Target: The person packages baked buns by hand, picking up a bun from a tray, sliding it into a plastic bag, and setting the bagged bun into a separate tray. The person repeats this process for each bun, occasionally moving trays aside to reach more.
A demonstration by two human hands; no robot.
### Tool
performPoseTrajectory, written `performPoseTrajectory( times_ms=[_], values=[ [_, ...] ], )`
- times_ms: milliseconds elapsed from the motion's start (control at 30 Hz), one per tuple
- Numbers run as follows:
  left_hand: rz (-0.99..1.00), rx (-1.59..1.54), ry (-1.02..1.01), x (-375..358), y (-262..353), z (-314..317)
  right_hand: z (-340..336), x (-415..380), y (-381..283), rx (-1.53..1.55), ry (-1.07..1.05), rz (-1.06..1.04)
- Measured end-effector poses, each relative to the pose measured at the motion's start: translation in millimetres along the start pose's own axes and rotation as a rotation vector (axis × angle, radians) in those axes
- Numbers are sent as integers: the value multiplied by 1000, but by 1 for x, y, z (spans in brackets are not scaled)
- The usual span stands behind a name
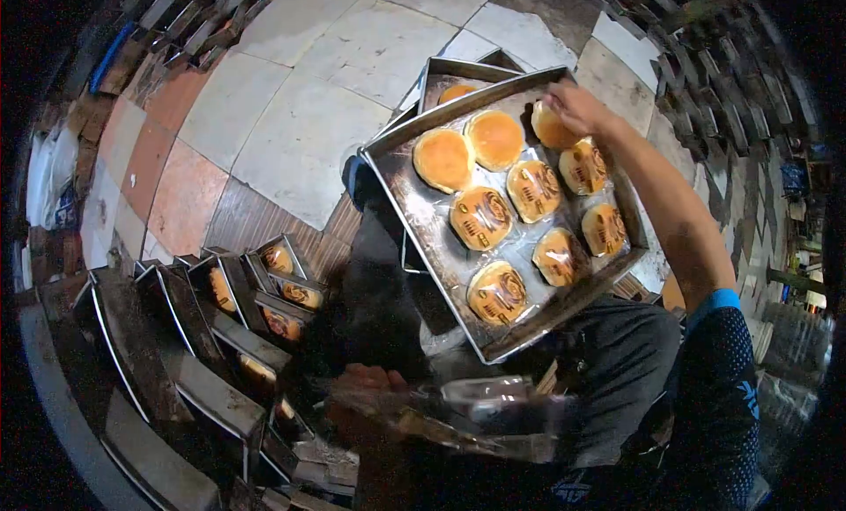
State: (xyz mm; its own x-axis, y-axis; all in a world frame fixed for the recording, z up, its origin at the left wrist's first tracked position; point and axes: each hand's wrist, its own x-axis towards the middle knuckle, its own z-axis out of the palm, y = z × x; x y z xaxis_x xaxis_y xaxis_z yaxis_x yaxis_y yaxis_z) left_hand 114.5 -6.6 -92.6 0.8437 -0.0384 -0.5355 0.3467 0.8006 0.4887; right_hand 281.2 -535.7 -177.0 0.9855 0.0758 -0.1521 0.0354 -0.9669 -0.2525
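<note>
Touching bun (552,129) at one o'clock of tray (428,222) with half-curled right hand (576,111); could dent it by squeezing. Cannot tell grip, nor that of left hand (368,377).

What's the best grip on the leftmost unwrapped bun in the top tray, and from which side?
Come from above and the picture's left: fingers probably on the outer left edge of the leftmost unwrapped bun, thumb over its top. It lies flat, browned side up; bare metal of the top tray shows on that side, while another unwrapped bun crowds its right edge.
</note>
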Motion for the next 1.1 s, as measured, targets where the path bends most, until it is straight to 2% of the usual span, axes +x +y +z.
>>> performPoseTrajectory(
  times_ms=[33, 67, 100, 133, 167, 200, 233, 267, 300, 333, 367, 400, 433, 467, 500, 533, 567, 600, 667, 700, 733, 800, 867, 933, 1000, 1033, 1067, 1100],
  values=[
    [-98, -163, 317, -2, 3, 14, -17, -21, -25, 108, -16, 244],
    [-100, -172, 295, -2, 5, 9, -23, -44, -29, 241, 163, 277],
    [-145, -196, 139, 5, 7, -5, -21, -64, -30, 374, 342, 300],
    [-186, -221, -16, 9, 4, -18, -12, -86, -42, 1036, 511, 439],
    [118, 312, -151, 16, -5, -26, -44, -116, -90, 1491, 489, 671],
    [132, 299, -174, 12, -5, -12, -68, -150, -128, 1814, 338, 668],
    [194, 411, -91, 7, -4, 8, -56, -192, -122, 2098, 57, 197],
    [257, 526, -8, 2, -3, 24, -62, -219, -177, 1996, 246, 345],
    [239, 642, 27, -3, -3, 36, -63, -241, -208, 1864, 144, 200],
    [222, 762, 66, -11, -3, 42, -60, -262, -244, 1850, 136, 376],
    [254, 839, -44, -19, -5, 39, -55, -278, -271, 1833, 54, 308],
    [444, 901, -218, -24, -14, 27, -62, -290, -310, 1851, 71, 295],
    [437, 893, -283, -36, -17, 28, -58, -300, -334, 1831, 60, 281],
    [427, 889, -347, -47, -16, 29, -65, -313, -357, 1715, 136, 261],
    [481, 1035, -331, -51, -12, 20, -68, -327, -378, 1451, 279, 244],
    [258, 755, -243, -83, -7, 43, -70, -338, -395, 1180, 409, 226],
    [158, 486, -331, -99, -6, 58, -74, -342, -409, 1000, 553, 36],
    [57, 216, -413, -110, -3, 70, -77, -345, -421, 810, 688, -149],
    [29, 84, -652, -129, 10, 87, -79, -350, -437, 717, 634, -249],
    [95, 83, -605, -143, 21, 99, -82, -352, -443, 631, 659, -306],
    [152, -15, -642, -150, 26, 108, -86, -353, -447, 542, 681, -359],
    [452, 235, -674, -170, 19, 104, -99, -358, -449, 482, 729, -400],
    [538, 351, -824, -195, 26, 95, -110, -365, -452, 491, 820, -510],
    [343, 106, -835, -210, 52, 111, -113, -370, -456, 460, 821, -548],
    [277, 41, -895, -208, 65, 118, -118, -368, -459, 342, 827, -602],
    [215, -33, -1066, -188, 58, 97, -121, -365, -463, 303, 829, -568],
    [421, 403, -866, -196, 37, 88, -121, -361, -468, 308, 842, -489],
    [502, 505, -749, -200, 26, 91, -127, -358, -474, 337, 787, -398]
  ],
)
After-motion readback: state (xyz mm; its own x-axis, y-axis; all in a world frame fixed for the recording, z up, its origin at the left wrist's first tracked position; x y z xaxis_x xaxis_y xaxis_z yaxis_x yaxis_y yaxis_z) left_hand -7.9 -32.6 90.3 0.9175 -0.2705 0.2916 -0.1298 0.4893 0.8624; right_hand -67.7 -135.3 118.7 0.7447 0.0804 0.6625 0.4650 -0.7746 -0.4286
